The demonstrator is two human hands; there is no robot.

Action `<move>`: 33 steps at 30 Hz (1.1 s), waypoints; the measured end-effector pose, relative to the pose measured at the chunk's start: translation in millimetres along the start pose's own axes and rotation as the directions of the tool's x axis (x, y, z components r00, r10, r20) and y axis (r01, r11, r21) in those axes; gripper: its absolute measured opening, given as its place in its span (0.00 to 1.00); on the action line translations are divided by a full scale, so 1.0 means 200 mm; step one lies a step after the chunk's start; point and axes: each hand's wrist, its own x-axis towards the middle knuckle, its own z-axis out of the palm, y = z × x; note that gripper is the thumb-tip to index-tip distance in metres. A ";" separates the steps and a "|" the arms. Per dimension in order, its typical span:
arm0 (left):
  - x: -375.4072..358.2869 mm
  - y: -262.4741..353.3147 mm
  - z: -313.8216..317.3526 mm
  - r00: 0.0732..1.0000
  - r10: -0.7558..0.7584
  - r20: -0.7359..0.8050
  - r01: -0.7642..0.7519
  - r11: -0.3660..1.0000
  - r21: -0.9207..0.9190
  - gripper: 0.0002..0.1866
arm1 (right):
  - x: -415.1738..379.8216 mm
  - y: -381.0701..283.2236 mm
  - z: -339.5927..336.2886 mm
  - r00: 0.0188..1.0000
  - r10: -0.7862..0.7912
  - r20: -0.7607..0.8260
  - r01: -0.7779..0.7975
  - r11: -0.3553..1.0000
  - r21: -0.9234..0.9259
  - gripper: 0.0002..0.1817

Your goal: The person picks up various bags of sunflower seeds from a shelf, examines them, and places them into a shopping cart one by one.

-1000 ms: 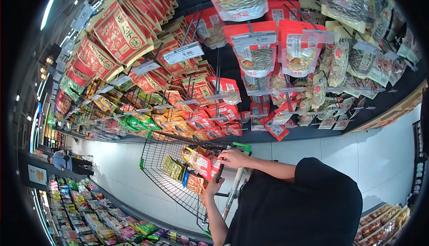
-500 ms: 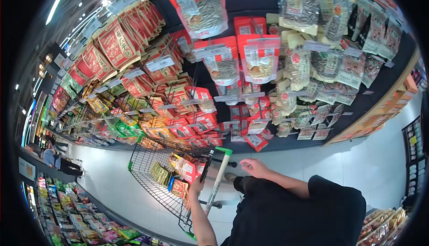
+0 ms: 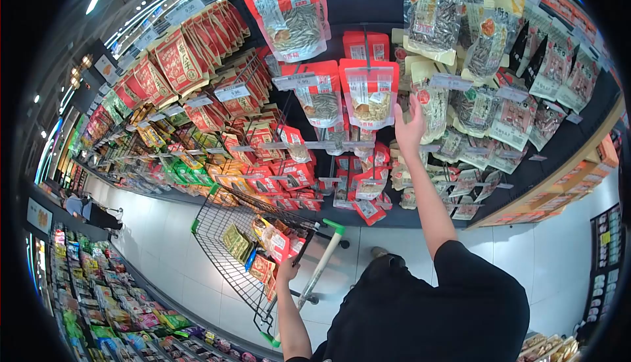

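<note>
My right hand (image 3: 410, 129) is raised to the display, its fingers apart and nothing in them. Its fingertips are right beside a red-and-clear snack pouch (image 3: 369, 94) hanging on a hook, with a cream-edged pouch (image 3: 430, 99) just to the right. Lower down, my left hand (image 3: 287, 271) is closed around a thin, dark, flat object (image 3: 303, 248) at the near end of a wire shopping cart (image 3: 220, 240); I cannot tell what it is. In the cart lie a red-and-white bag (image 3: 275, 240), a green packet (image 3: 236, 242) and a red-and-tan packet (image 3: 263, 269).
The cart's pale push bar (image 3: 322, 263) with green ends stands beside my body. Rows of red-and-tan packets (image 3: 177, 63) hang to the left. A low shelf of colourful packets (image 3: 112, 309) runs along the lower left. Farther off, a person (image 3: 89, 211) is in the aisle.
My right hand has risen from near my waist to the hanging pouches, its arm stretched out and fingers spread. My left hand stays at the cart, still holding the dark object.
</note>
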 end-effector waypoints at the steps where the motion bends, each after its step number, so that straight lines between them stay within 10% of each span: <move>1: -0.01 0.01 0.02 1.000 -0.020 0.011 0.020 1.000 0.018 0.25 | 0.05 0.01 0.04 1.000 0.014 -0.023 -0.014 0.999 0.035 0.29; 6: -0.09 0.20 0.08 0.996 -0.082 0.026 0.081 0.996 0.048 0.24 | 0.20 0.09 0.16 0.997 -0.062 0.039 0.053 0.979 0.196 0.34; 10: -0.12 0.24 0.18 0.998 -0.057 0.004 0.056 0.998 0.040 0.24 | 0.27 0.20 0.24 0.938 0.158 0.310 -0.304 0.806 0.508 0.28; 28: -0.20 0.63 0.46 0.984 -0.174 -0.022 0.172 0.982 -0.080 0.25 | 0.11 -0.07 0.08 0.928 0.179 0.328 -0.268 0.930 0.252 0.16; 33: -0.17 0.67 0.53 0.983 -0.171 -0.067 0.163 0.981 -0.103 0.25 | 0.03 -0.26 -0.07 0.785 0.188 0.591 -0.457 0.819 0.346 0.12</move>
